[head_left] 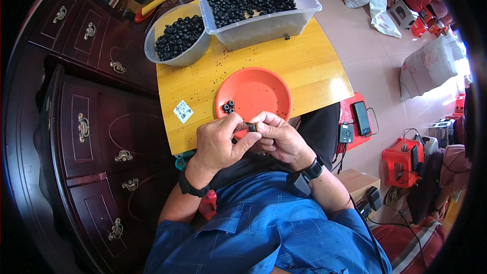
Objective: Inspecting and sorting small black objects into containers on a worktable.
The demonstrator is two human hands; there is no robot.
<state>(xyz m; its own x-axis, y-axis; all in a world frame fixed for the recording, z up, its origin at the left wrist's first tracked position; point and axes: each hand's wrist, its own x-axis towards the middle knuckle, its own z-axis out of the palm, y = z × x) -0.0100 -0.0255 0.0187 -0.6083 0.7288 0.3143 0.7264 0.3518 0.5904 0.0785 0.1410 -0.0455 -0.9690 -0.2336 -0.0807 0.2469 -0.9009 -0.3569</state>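
Just over the near rim of an orange-red plate [264, 82], my two hands meet at a small black ring-shaped part [252, 128]. My left hand [215, 139] is closed, its thumb and fingertips reaching the part from the left. From the right, my right hand [282, 137] pinches the same part, with the thumb against it and the other fingers curled underneath. What the fingertips do on its far side is hidden. A few similar black rings [228, 106] lie at the left side of the plate.
On the yellow table [314, 71] stand a rectangular clear bin [258, 30] and a round clear tub [185, 58], both holding many black rings. A white paper label [183, 111] lies at left. Dark wooden drawers [101, 132] flank the table. A phone [361, 117] rests at right.
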